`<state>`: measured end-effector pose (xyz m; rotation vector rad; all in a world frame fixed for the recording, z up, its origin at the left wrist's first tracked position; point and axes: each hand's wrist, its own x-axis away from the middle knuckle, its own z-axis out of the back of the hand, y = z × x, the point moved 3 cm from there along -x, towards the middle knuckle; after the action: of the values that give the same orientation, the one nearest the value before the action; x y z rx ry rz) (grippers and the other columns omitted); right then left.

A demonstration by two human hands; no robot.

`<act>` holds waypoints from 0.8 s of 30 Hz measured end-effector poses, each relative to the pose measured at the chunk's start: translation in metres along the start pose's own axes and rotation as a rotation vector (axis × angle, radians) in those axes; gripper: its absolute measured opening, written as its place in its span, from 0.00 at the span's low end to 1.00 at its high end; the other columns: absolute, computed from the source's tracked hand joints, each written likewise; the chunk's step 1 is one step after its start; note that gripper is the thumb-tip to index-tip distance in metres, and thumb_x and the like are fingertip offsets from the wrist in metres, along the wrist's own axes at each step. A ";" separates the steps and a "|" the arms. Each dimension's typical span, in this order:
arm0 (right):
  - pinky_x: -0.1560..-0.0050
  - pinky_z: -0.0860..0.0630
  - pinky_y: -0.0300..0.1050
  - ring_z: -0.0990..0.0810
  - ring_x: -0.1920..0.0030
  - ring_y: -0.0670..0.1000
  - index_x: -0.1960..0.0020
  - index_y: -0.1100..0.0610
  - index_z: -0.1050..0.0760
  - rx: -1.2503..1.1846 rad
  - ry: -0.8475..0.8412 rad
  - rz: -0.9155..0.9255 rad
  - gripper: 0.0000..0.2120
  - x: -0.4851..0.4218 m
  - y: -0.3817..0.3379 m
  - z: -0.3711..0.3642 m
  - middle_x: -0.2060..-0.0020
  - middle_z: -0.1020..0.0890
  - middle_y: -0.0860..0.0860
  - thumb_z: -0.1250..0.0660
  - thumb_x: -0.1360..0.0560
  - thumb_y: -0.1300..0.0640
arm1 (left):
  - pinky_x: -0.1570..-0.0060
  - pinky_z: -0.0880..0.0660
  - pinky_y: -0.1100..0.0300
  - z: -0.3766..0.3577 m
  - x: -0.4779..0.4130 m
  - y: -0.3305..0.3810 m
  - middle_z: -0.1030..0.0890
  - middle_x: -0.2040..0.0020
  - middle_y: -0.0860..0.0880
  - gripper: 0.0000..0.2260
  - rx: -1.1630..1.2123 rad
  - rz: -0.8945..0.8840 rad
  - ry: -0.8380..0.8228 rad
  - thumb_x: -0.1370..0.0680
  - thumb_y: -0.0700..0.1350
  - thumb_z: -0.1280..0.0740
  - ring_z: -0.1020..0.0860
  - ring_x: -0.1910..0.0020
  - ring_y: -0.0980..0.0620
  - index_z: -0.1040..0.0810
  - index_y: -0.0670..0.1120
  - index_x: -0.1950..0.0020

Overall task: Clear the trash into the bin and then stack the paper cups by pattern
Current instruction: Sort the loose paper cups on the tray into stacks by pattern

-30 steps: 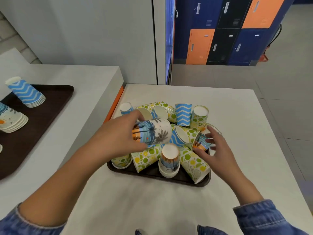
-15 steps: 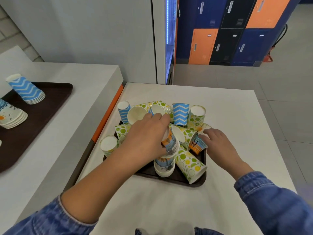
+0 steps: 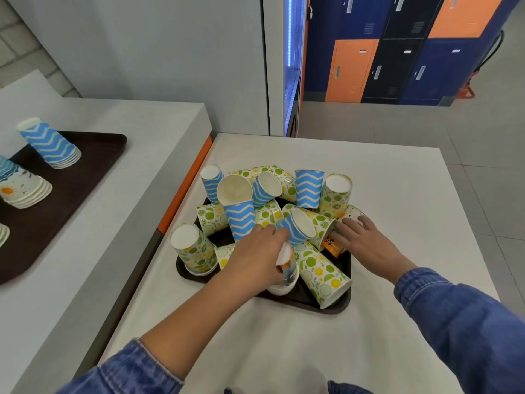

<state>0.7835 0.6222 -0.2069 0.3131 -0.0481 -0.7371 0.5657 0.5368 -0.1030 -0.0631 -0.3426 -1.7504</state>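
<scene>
Gripping the palm-print cup [image 3: 285,264], the left hand [image 3: 255,257] hides most of its wall. Its long axis is near upright, with the white base up and the mouth down over a nested cup [image 3: 281,288] on the dark tray [image 3: 335,307]. The right hand [image 3: 366,245] lays loosely spread fingers on a half-hidden, toppled orange cup [image 3: 329,243].

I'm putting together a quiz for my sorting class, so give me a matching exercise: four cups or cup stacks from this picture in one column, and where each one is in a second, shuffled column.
Things
1. blue zigzag stack
2. palm-tree cup
3. orange cup
4. upside-down lemon cup

Places
A. touched by the right hand
B. left edge of the near tray
C. on the far-left tray
D. in the grip of the left hand

Pairs: 1-C, 2-D, 3-A, 4-B
</scene>
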 end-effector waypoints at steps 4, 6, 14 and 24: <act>0.48 0.24 0.59 0.20 0.46 0.61 0.44 0.59 0.21 -0.001 0.047 0.042 0.28 -0.001 0.001 -0.006 0.46 0.19 0.58 0.23 0.43 0.69 | 0.48 0.32 0.57 -0.017 0.000 -0.014 0.30 0.36 0.51 0.30 0.106 0.041 0.027 0.31 0.48 0.29 0.34 0.38 0.50 0.36 0.51 0.31; 0.47 0.25 0.59 0.21 0.45 0.61 0.42 0.59 0.22 0.000 0.058 0.057 0.30 0.000 0.001 -0.010 0.45 0.20 0.58 0.23 0.43 0.69 | 0.46 0.31 0.57 -0.021 -0.001 -0.018 0.30 0.35 0.52 0.33 0.168 0.043 0.054 0.31 0.48 0.28 0.34 0.37 0.51 0.38 0.52 0.29; 0.44 0.25 0.62 0.21 0.45 0.61 0.41 0.59 0.22 0.030 0.097 0.097 0.32 0.001 0.004 -0.017 0.45 0.20 0.59 0.22 0.45 0.68 | 0.44 0.32 0.63 -0.018 0.007 -0.038 0.28 0.39 0.56 0.36 0.626 0.121 0.145 0.35 0.58 0.24 0.30 0.40 0.57 0.33 0.55 0.30; 0.36 0.40 0.60 0.27 0.39 0.60 0.35 0.55 0.32 0.078 0.292 0.130 0.41 0.028 0.018 0.016 0.43 0.20 0.59 0.22 0.45 0.70 | 0.41 0.29 0.54 -0.031 -0.033 -0.094 0.32 0.30 0.42 0.40 1.110 0.720 0.478 0.31 0.50 0.24 0.30 0.34 0.45 0.40 0.42 0.26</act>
<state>0.8137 0.6123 -0.1885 0.4846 0.1777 -0.5557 0.4863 0.5760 -0.1582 0.9031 -0.7706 -0.6584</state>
